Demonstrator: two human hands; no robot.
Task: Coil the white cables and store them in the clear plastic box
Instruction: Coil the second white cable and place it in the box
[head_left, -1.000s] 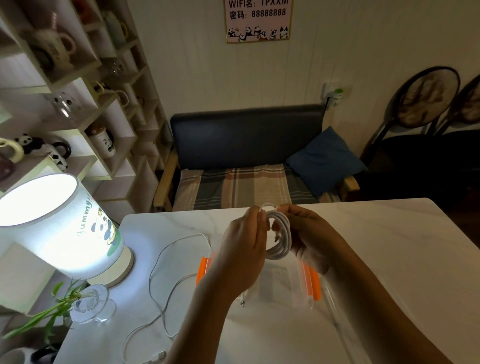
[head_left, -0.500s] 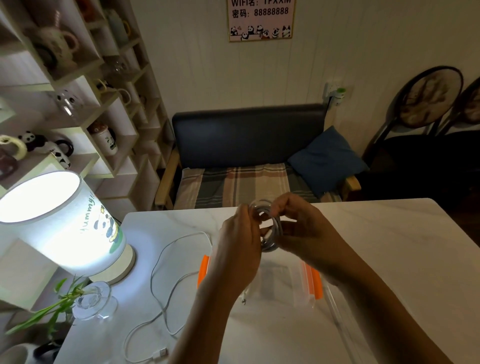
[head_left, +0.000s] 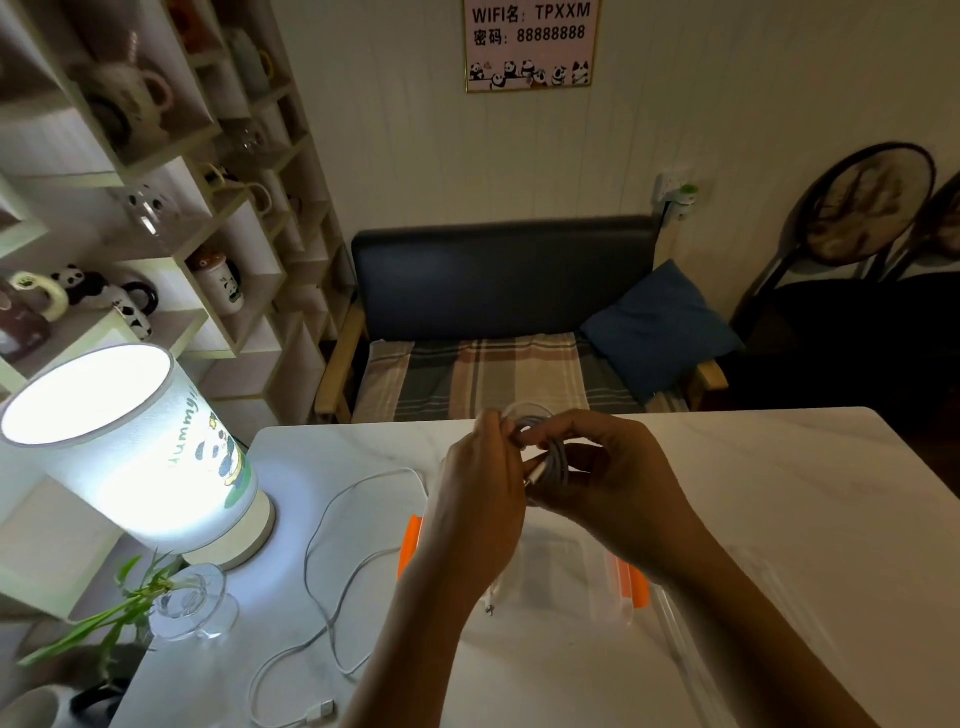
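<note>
Both hands hold a small coil of white cable (head_left: 551, 457) above the white marble table (head_left: 779, 519). My left hand (head_left: 480, 499) pinches the coil's left side; my right hand (head_left: 613, 478) wraps around its right side and holds a plug end near the middle. Below the hands sits the clear plastic box (head_left: 561, 577) with orange clips (head_left: 409, 545), partly hidden by my left forearm. A second white cable (head_left: 332, 566) lies loose on the table to the left, its USB plug (head_left: 321, 711) near the front edge.
A lit cylindrical lamp (head_left: 130, 452) stands at the table's left, with a small glass vase and green plant (head_left: 182, 608) in front of it. The clear box lid (head_left: 691, 644) lies right of the box. A bench with a blue cushion (head_left: 660, 327) is behind the table.
The coil has turned from facing me to nearly edge-on and looks tighter. My right fingers have shifted over its top and a plug end now shows between the hands.
</note>
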